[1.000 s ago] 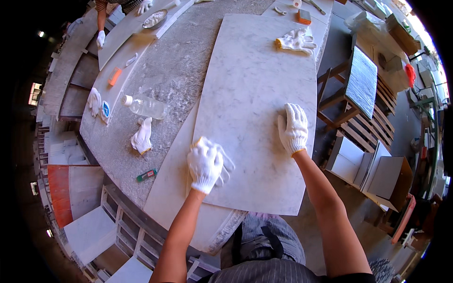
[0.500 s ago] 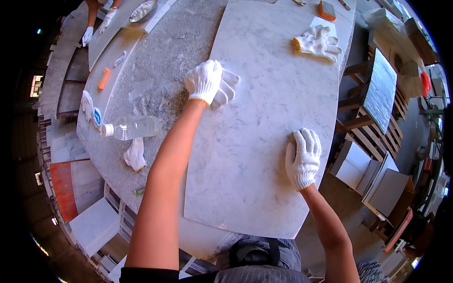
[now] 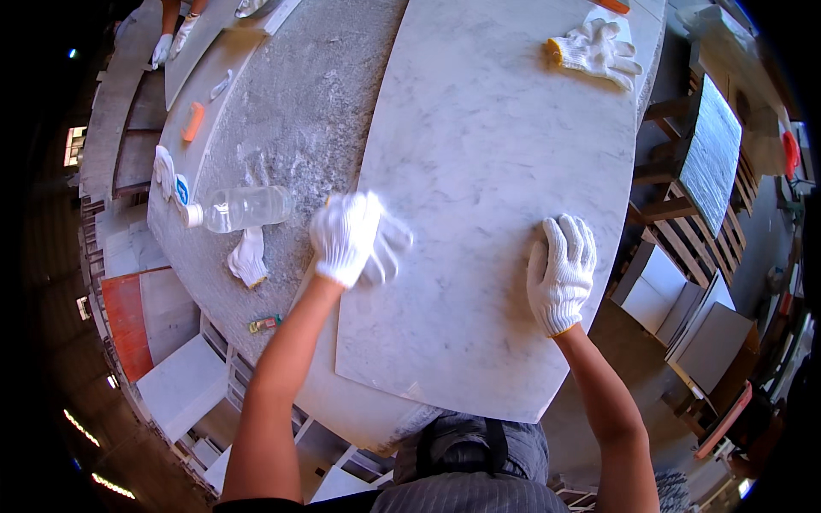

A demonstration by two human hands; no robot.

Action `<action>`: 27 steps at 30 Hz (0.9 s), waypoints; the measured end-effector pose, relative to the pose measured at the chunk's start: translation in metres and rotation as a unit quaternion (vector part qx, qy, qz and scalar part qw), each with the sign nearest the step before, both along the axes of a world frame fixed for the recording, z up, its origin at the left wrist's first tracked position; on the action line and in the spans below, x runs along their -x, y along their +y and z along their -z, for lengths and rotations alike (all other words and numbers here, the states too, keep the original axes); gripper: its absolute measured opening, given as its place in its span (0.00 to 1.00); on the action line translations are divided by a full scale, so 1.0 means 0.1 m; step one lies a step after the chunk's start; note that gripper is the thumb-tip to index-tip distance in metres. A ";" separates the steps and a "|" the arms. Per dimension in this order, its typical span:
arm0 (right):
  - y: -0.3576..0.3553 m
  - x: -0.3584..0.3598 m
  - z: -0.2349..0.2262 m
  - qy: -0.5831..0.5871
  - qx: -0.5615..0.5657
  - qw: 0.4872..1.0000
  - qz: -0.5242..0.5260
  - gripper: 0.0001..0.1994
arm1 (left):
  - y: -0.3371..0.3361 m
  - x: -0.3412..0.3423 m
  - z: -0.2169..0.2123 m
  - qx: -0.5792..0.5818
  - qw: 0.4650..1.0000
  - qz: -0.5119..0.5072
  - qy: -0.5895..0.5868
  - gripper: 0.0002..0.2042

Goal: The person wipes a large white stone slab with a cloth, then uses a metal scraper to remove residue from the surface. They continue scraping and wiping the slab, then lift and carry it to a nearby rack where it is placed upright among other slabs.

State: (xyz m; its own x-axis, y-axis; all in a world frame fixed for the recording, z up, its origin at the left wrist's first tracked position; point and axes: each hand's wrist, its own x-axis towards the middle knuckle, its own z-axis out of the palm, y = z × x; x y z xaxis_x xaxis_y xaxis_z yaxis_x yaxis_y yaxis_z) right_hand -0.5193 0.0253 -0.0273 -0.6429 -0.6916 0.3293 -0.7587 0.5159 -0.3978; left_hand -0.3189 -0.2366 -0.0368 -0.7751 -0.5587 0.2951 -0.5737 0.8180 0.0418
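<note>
A large white marble slab lies on a grey stone table. My left hand, in a white knit glove, presses a white cloth onto the slab's left edge. My right hand, also gloved, lies flat with fingers spread on the slab's right edge, holding nothing.
A clear plastic bottle lies on its side left of my left hand, with a crumpled glove below it. A pair of white gloves rests at the slab's far end. An orange block and another person's gloved hands are far left. Stacked slabs stand right.
My left hand with the cloth has pulled back toward me along the slab's left edge. The right hand has stayed flat on the right edge.
</note>
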 end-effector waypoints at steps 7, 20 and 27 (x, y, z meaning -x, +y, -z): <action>0.01 0.01 0.00 -0.010 0.008 1.000 -0.013 0.15 | -1.06 1.37 0.00 -0.083 0.989 -0.098 -0.067 0.21; -0.03 0.05 0.03 0.003 0.027 1.000 0.002 0.13 | 0.68 -0.85 -0.10 0.019 0.998 -0.009 -0.061 0.12; 0.02 0.04 0.03 -0.003 -0.010 1.000 -0.011 0.15 | -0.60 0.81 0.03 -0.031 0.997 -0.042 -0.062 0.14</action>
State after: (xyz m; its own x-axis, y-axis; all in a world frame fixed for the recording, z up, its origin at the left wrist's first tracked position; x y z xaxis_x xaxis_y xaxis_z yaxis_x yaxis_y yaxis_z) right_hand -0.5228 0.0269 -0.0305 -0.6289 -0.7120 0.3123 -0.7680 0.5067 -0.3916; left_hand -0.3994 -0.2969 -0.0396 -0.7534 -0.6370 0.1631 -0.6438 0.7651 0.0144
